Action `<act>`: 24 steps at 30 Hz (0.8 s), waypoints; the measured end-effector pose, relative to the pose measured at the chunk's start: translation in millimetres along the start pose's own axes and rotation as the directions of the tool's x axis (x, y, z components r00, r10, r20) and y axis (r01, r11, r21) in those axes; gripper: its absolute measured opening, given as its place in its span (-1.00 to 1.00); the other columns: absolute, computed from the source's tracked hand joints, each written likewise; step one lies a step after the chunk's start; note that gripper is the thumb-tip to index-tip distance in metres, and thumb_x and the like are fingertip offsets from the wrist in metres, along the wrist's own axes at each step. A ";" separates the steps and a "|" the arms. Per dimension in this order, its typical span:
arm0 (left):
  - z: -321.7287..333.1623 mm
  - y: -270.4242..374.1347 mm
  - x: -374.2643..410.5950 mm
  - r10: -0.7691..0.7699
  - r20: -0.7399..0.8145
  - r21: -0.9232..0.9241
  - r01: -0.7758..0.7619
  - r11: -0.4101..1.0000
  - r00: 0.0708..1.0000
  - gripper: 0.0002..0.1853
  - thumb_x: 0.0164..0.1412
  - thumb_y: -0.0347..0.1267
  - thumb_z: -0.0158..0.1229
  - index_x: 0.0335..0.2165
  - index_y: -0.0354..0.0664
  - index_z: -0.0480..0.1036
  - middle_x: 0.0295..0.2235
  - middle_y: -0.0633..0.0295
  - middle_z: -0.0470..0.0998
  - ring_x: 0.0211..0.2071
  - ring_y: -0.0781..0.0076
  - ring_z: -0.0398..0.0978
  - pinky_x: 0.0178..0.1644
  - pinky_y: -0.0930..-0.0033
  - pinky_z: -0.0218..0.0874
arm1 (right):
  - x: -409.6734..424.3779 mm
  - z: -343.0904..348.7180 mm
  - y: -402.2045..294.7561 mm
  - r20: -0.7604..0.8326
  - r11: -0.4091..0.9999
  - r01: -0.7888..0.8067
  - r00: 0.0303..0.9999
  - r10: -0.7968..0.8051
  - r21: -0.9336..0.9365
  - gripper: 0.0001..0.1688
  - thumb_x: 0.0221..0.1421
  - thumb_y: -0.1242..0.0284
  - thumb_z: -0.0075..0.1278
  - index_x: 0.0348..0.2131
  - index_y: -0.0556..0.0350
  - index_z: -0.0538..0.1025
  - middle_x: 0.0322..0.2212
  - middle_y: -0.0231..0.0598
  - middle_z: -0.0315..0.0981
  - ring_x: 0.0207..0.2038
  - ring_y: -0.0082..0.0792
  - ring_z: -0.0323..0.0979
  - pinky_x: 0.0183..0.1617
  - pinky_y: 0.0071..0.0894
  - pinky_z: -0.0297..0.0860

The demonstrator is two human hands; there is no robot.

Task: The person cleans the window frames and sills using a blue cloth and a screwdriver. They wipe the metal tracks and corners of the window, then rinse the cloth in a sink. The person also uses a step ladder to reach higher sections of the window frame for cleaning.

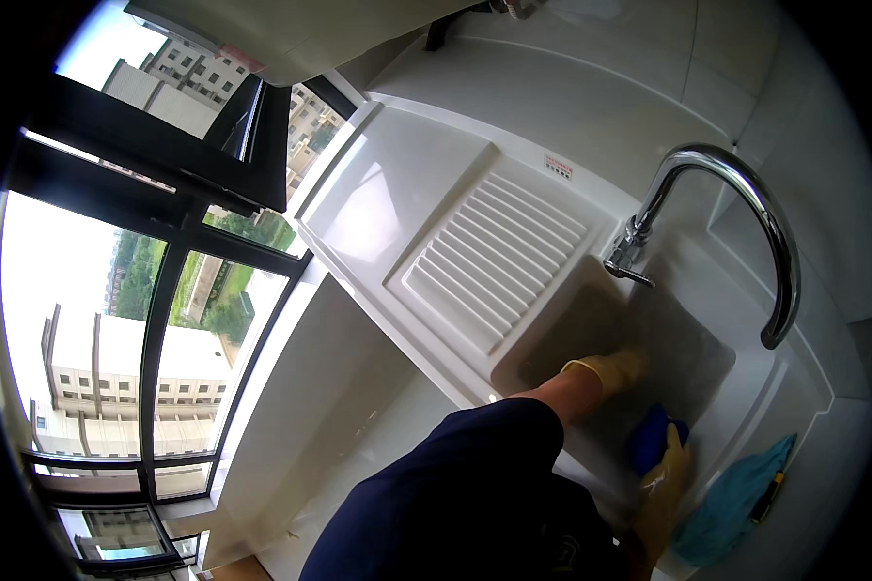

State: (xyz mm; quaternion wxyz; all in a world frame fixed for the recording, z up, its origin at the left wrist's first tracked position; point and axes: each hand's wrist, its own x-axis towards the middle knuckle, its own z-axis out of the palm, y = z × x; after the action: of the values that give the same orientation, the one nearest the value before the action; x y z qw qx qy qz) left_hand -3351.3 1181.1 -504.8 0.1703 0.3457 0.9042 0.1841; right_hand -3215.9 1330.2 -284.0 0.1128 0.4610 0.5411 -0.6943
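Both hands wear yellow rubber gloves. My left hand (616, 372) reaches down into the murky water of the sink basin (690, 348); its fingers are hidden under the surface. My right hand (667, 465), at the basin's near right side, is closed on a dark blue cloth (647, 443), with a finger over its edge. A chrome gooseneck faucet (777, 240) with a lever handle stands behind the basin and arches to the right.
A ribbed washboard (501, 254) is moulded into the white sink counter, left of the basin. On the right ledge lie a teal cloth (734, 508) and a black and yellow handled tool (768, 497). Black-framed windows (167, 254) line the left side.
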 end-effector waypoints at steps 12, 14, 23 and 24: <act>-8.6 -3.0 1.8 -0.229 0.159 0.114 0.213 0.970 0.960 -0.52 0.38 -0.19 -0.09 0.15 -0.17 0.43 0.11 -0.05 0.50 0.13 0.03 0.48 0.26 0.00 0.23 | -7.2 1.6 -1.2 0.044 0.998 0.001 0.999 0.001 -0.061 -0.45 0.28 0.26 0.10 0.14 0.18 0.45 -0.04 -0.14 0.50 -0.04 -0.27 0.46 0.11 -0.24 0.38; 15.3 -5.5 1.0 -0.148 0.215 0.148 0.117 0.982 0.965 -0.56 0.36 -0.18 -0.05 0.09 -0.10 0.50 0.11 0.02 0.52 0.11 0.05 0.50 0.20 0.00 0.29 | -17.0 13.0 -13.5 0.016 0.996 -0.044 0.999 0.046 -0.080 -0.46 0.27 0.28 0.11 0.14 0.19 0.45 -0.07 -0.14 0.50 -0.06 -0.26 0.47 0.09 -0.24 0.39; -26.8 31.8 10.4 -0.443 0.316 -0.154 0.506 0.848 0.839 -0.58 0.37 -0.19 -0.01 0.10 -0.06 0.51 0.12 0.02 0.50 0.12 0.03 0.50 0.18 0.00 0.33 | 17.8 9.2 -1.4 0.045 0.998 -0.044 0.998 0.046 -0.053 -0.61 0.26 0.37 0.13 0.04 0.11 0.51 -0.20 -0.26 0.54 -0.21 -0.38 0.51 -0.13 -0.35 0.48; -31.3 29.8 5.6 -0.449 0.319 -0.114 0.504 0.856 0.835 -0.58 0.37 -0.20 -0.01 0.09 -0.07 0.52 0.11 0.02 0.51 0.12 0.03 0.50 0.18 0.01 0.33 | 10.7 18.8 -8.6 0.045 0.998 -0.056 0.997 0.058 -0.041 -0.68 0.28 0.38 0.11 -0.02 0.09 0.53 -0.23 -0.29 0.54 -0.24 -0.41 0.52 -0.18 -0.37 0.48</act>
State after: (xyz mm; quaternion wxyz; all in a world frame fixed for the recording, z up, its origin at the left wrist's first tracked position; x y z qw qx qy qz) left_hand -3352.1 1198.8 -465.0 0.3703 0.1131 0.9059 0.1713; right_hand -3237.1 1321.1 -286.8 0.1540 0.4577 0.5388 -0.6903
